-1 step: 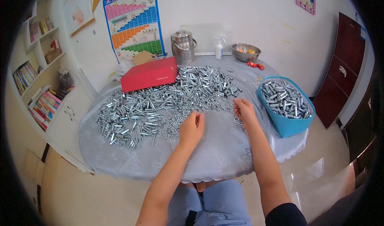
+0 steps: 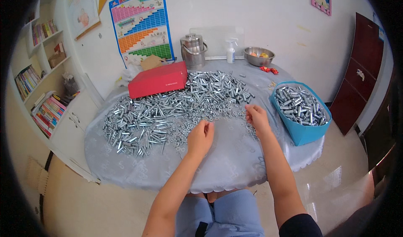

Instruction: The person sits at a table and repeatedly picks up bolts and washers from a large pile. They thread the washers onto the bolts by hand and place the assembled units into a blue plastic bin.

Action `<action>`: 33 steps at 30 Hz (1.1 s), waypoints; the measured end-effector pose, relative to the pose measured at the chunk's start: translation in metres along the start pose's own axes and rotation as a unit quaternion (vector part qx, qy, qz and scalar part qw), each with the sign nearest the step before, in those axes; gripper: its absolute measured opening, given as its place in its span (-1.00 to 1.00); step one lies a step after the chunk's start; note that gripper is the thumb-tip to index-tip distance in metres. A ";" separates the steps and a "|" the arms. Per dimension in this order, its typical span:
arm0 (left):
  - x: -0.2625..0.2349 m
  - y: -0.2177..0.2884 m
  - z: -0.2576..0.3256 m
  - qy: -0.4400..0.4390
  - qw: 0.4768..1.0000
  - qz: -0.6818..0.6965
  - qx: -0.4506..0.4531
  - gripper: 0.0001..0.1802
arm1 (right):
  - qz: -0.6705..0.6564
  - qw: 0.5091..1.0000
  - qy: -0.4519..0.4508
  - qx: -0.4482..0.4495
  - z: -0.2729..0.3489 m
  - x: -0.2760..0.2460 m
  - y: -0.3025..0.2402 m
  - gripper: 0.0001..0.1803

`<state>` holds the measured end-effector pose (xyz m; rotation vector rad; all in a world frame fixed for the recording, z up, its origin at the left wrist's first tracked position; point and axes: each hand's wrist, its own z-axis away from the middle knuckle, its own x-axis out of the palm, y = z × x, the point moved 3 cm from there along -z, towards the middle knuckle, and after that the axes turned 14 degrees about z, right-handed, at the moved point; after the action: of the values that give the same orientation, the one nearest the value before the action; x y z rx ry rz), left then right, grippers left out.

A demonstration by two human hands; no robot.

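Note:
Over the near side of the table, my left hand (image 2: pixel 199 139) is closed, fingers curled in toward the thumb; whatever it may hold is hidden. To its right, my right hand (image 2: pixel 257 117) has thumb and fingertips pinched together, and anything between them is too small to make out. Small silvery nuts and rings (image 2: pixel 202 109) lie scattered just beyond both hands. Behind and to the left spreads a big heap of silvery metal sleeves or bolts (image 2: pixel 147 119). A blue bin (image 2: pixel 310 133) filled with similar metal pieces (image 2: pixel 300 105) stands right of my right hand.
A red box (image 2: pixel 158 81) rests on the heap's back left. Along the wall stand a steel pot (image 2: pixel 193 52), a white spray bottle (image 2: pixel 230 53) and a steel bowl (image 2: pixel 257 61) with fruit. Red wrapped packets (image 2: pixel 268 70) lie before the bowl. A patterned grey cloth (image 2: pixel 226 165) covers the table.

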<state>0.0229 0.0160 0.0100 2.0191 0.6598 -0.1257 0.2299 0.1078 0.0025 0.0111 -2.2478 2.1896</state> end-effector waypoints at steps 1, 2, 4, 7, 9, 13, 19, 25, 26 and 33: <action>-0.007 -0.001 0.003 0.001 1.000 -0.018 -0.002 -0.75 | 0.014 1.000 0.001 -0.007 0.002 0.004 -0.003 -0.84; -0.014 -0.001 0.005 -0.015 0.998 -0.063 0.013 -0.75 | 0.029 1.000 0.006 -0.010 0.003 0.003 -0.003 -0.83; -0.037 -0.001 -0.001 -0.048 0.983 -0.172 0.039 -0.75 | 0.037 0.999 -0.002 -0.023 0.002 0.005 -0.003 -0.83; -0.077 -0.002 -0.004 -0.093 0.959 -0.267 -0.014 -0.75 | 0.050 0.998 -0.005 -0.027 0.006 0.008 -0.002 -0.83; -0.105 -0.003 -0.003 -0.109 0.939 -0.323 -0.054 -0.74 | 0.056 0.998 -0.014 -0.028 0.010 0.013 -0.008 -0.83; -0.128 -0.021 0.019 -0.151 0.899 -0.406 -0.072 -0.73 | 0.058 0.998 -0.023 -0.031 0.016 0.016 -0.011 -0.84; -0.120 -0.041 0.033 -0.123 0.941 -0.303 -0.086 -0.75 | 0.070 0.995 -0.050 -0.044 0.016 0.019 -0.007 -0.84; -0.138 -0.083 0.018 -0.124 0.960 -0.150 -0.200 -0.72 | 0.058 0.995 -0.060 -0.053 0.018 0.025 -0.007 -0.83; -0.147 -0.091 0.018 -0.130 0.955 -0.104 -0.245 -0.70 | 0.053 0.995 -0.063 -0.054 0.019 0.029 -0.006 -0.82; -0.204 -0.102 -0.028 -0.033 0.896 0.152 -0.415 -0.77 | 0.049 0.996 -0.055 -0.040 0.017 0.022 -0.008 -0.87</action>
<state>-0.2055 -0.0034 0.0165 1.2499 0.2625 0.2431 0.2082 0.0904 0.0104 0.0230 -2.4432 2.1962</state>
